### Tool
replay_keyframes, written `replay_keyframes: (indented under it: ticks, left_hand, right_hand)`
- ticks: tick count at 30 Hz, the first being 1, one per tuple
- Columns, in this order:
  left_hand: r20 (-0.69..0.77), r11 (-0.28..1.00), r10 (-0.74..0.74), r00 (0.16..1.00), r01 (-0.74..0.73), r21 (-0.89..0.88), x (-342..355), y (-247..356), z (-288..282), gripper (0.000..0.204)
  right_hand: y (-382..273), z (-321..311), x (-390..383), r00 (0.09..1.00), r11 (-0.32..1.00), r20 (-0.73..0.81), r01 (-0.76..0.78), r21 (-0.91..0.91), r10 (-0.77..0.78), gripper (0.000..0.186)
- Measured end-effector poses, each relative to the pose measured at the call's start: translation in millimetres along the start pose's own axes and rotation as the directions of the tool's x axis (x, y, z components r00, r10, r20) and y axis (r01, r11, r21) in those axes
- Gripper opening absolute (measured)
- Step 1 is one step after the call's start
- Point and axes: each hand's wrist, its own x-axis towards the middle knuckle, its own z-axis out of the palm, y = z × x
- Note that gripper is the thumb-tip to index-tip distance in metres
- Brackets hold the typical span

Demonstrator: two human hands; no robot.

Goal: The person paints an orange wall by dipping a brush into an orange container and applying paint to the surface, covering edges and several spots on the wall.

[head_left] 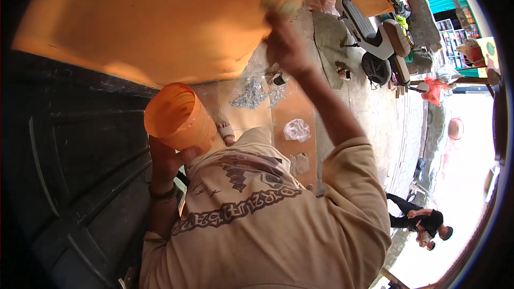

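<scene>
Okay, head view, the only one. Key relation: the translucent orange plastic bucket, round and open-topped (199, 124), sits low and to the left, well apart from the right hand (289, 53), which is up at the orange painted wall (155, 21). Left hand (168, 159) is the nearer one by far; it grasps the bucket low on its side, partly hidden beneath it, close to the front of the beige printed T-shirt (251, 235). Right arm is stretched forward and away from the body.

Bucket's mouth points up toward the camera and leans away to the upper left; its long axis runs from there down to the lower right, base toward the shirt. Contents, if any, can't be made out.

Right hand looks clenched around a blurred, pale greenish brush-like tool (284, 6), lying just beyond the fingers, on the far side from the body. Tool's head is toward the wall; touching or slightly off, can't tell. Its long axis is lost in the blur too.

Around: black panelled door (80, 144) along the left, crumpled clear plastic bag (296, 130) on the floor tiles (257, 118) below the right forearm.
</scene>
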Motion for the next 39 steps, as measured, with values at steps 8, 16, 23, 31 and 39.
replay_keyframes:
  ticks: [8, 16, 23, 31, 39]
  left_hand:
    - [-0.113, 0.994, 0.022, 0.993, -0.010, 0.107, -14, -2, -26, 0.086]
    - [-0.159, 0.998, 0.068, 0.985, -0.066, 0.017, -13, 6, -8, 0.081]
    - [-0.192, 0.982, 0.120, 0.974, -0.089, 0.165, -28, 29, -14, 0.082]
    - [-0.432, 0.994, 0.108, 0.895, -0.113, 0.015, -57, 23, -28, 0.082]
    - [-0.342, 0.990, 0.141, 0.929, -0.134, 0.043, -64, 22, -62, 0.095]
  right_hand:
    - [21, -8, 9, 0.921, 0.973, 0.388, -0.111, 0.202, 0.025, 0.015]
    - [-51, -39, 87, 0.821, 0.919, -0.418, 0.373, -0.127, -0.390, 0.019]
    - [-23, 118, -29, 0.734, 0.962, 0.626, 0.154, 0.224, -0.263, 0.004]
    - [-144, 7, 205, 0.767, 0.774, -0.163, 0.632, 0.025, -0.621, 0.015]
    - [-89, 122, 68, 0.901, 0.915, 0.224, 0.396, -0.079, -0.371, 0.010]
